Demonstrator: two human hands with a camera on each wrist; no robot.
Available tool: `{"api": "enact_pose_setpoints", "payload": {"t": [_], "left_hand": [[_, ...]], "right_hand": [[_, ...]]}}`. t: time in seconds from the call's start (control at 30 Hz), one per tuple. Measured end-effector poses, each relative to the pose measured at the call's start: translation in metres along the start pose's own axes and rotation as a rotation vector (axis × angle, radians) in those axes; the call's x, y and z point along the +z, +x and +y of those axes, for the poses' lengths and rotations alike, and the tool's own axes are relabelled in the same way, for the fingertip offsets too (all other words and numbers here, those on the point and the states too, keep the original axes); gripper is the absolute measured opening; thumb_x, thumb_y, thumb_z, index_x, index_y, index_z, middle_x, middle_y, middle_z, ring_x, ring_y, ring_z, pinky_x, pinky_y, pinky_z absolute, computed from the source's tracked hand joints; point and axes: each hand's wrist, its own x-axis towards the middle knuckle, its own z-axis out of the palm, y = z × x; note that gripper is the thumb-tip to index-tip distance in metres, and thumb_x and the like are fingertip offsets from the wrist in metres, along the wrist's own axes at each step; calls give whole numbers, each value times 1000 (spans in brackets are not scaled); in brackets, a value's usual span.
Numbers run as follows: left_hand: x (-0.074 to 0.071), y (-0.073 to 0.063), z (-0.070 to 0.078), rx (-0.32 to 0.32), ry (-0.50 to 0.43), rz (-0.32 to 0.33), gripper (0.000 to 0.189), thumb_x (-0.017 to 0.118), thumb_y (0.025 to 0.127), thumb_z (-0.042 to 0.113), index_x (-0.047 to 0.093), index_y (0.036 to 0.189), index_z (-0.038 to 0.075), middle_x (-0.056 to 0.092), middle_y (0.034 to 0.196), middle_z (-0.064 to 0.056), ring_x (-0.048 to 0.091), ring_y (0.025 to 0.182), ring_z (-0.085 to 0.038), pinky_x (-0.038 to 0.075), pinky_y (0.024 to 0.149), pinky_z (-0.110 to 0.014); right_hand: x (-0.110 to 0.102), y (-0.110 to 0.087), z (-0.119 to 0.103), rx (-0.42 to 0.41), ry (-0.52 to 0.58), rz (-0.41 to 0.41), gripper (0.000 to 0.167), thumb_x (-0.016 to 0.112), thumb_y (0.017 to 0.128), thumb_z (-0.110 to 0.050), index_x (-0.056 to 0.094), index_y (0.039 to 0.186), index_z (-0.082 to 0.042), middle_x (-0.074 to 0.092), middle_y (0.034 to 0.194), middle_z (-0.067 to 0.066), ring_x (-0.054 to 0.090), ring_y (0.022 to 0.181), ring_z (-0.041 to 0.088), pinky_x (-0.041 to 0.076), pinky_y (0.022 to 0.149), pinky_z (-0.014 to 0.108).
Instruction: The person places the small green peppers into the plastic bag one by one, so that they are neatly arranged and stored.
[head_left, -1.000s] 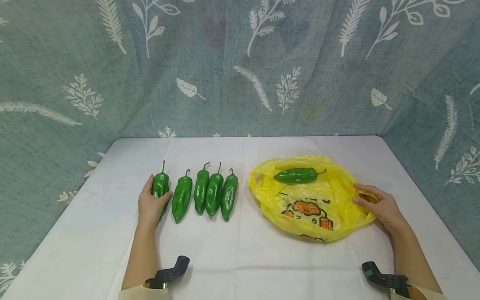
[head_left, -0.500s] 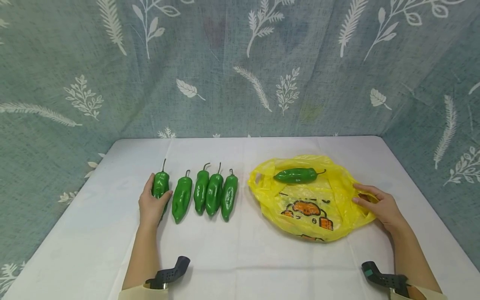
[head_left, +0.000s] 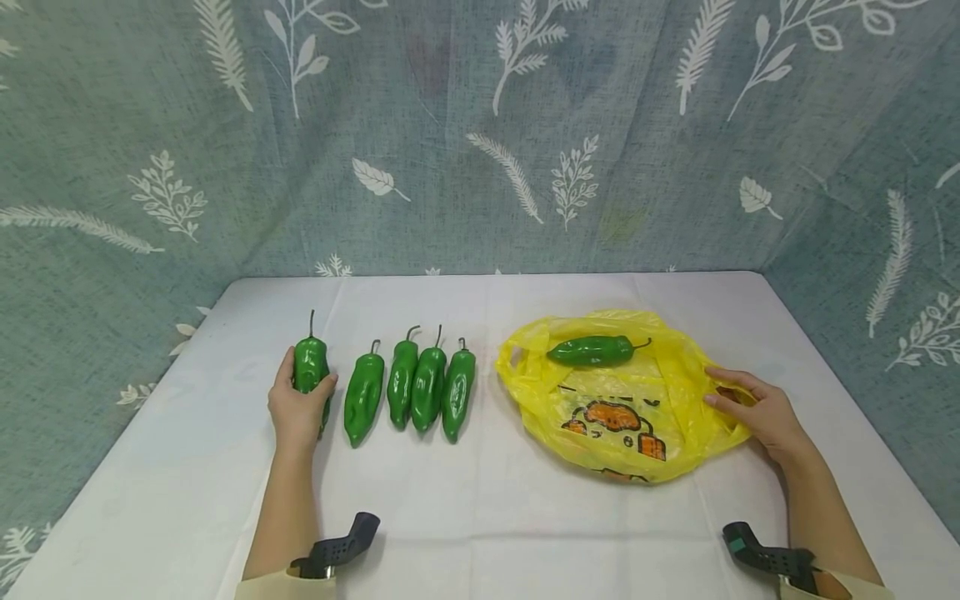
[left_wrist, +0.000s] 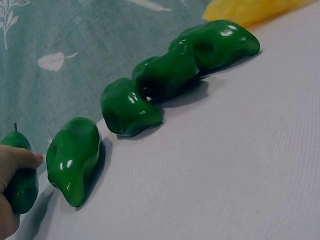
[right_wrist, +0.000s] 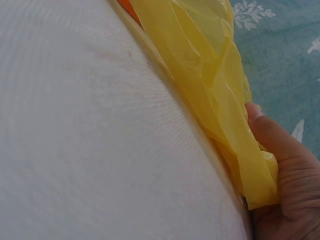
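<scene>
My left hand (head_left: 298,408) grips the leftmost green pepper (head_left: 310,360), thumb on its right side and fingers round the left. The stem points away from me. In the left wrist view this pepper (left_wrist: 24,192) is partly hidden by the thumb. Beside it, several more green peppers (head_left: 364,396) lie in a row on the white cloth. Over on the right, my right hand (head_left: 772,421) pinches the right edge of a yellow plastic bag (head_left: 686,367) that lies flat. The right wrist view shows the thumb against the crumpled yellow plastic (right_wrist: 220,100). One green pepper (head_left: 592,351) lies sideways on the bag.
A white cloth (head_left: 480,517) covers the table. Blue-green fabric with white leaf prints (head_left: 420,167) hangs behind and at both sides. Dark wrist cameras (head_left: 341,546) are strapped to both forearms. A gap of cloth separates the pepper row from the bag.
The leftmost pepper has shifted slightly left and away from me along with my left hand, widening its gap to the neighbouring pepper. My right hand and the bag have hardly moved.
</scene>
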Motion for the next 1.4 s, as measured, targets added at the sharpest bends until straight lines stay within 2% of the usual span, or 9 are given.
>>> {"api": "enact_pose_setpoints", "payload": {"t": [0.3, 0.47, 0.7, 0.9, 1.03, 1.17, 1.33, 1.4], "left_hand": [[-2, -2, 10, 4, -41, -25, 81, 64, 89, 14, 15, 153, 25, 21, 156, -10, 27, 138, -34, 29, 110, -52], [-2, -4, 18, -4, 12, -86, 83, 64, 90, 18, 11, 152, 29, 15, 158, -8, 22, 141, -36, 27, 110, -54], [-3, -5, 26, 23, 44, -144, 83, 65, 89, 22, 11, 152, 32, 16, 158, -7, 22, 141, -35, 28, 110, -54], [-5, -8, 34, 39, 12, -170, 83, 66, 89, 22, 13, 152, 30, 16, 158, -6, 24, 140, -35, 29, 109, -53], [-8, -13, 45, 43, -26, -183, 83, 66, 89, 21, 14, 152, 33, 18, 157, -3, 26, 139, -32, 30, 109, -52], [-14, -19, 57, 53, -62, -188, 83, 67, 88, 19, 16, 150, 37, 23, 156, -3, 31, 135, -29, 34, 105, -51], [-18, -25, 70, 84, -88, -213, 82, 67, 88, 17, 17, 149, 40, 24, 156, -3, 33, 132, -28, 37, 100, -49], [-18, -27, 75, 95, -92, -227, 82, 67, 88, 17, 17, 149, 40, 24, 155, -4, 34, 132, -28, 37, 100, -49]], "right_hand": [[-1, 1, 0, 6, -1, -3, 67, 64, 88, -44, 46, 138, -4, 33, 147, 24, 33, 128, 39, 34, 78, -4], [-1, 0, 1, 7, -2, -5, 67, 64, 88, -44, 46, 138, -4, 33, 147, 25, 34, 128, 39, 34, 78, -3], [-2, 0, 1, 4, -2, -7, 67, 64, 88, -44, 46, 138, -2, 32, 147, 25, 32, 130, 40, 33, 77, -4], [-1, 1, 0, 4, -4, -4, 68, 64, 87, -44, 46, 137, -2, 32, 148, 24, 32, 131, 40, 33, 79, -4], [0, 1, -1, 9, 1, -7, 69, 64, 87, -45, 45, 138, -2, 33, 148, 24, 31, 132, 40, 32, 78, -4], [1, 2, -1, 8, -5, -12, 70, 65, 86, -46, 46, 137, -2, 34, 148, 23, 30, 133, 40, 34, 82, -2], [0, 2, -1, 0, -11, -5, 68, 65, 87, -44, 46, 137, -1, 36, 147, 22, 30, 134, 40, 36, 96, 8], [0, 1, -1, 2, -8, -3, 67, 65, 87, -44, 47, 137, -2, 36, 147, 22, 30, 134, 39, 36, 97, 9]]}}
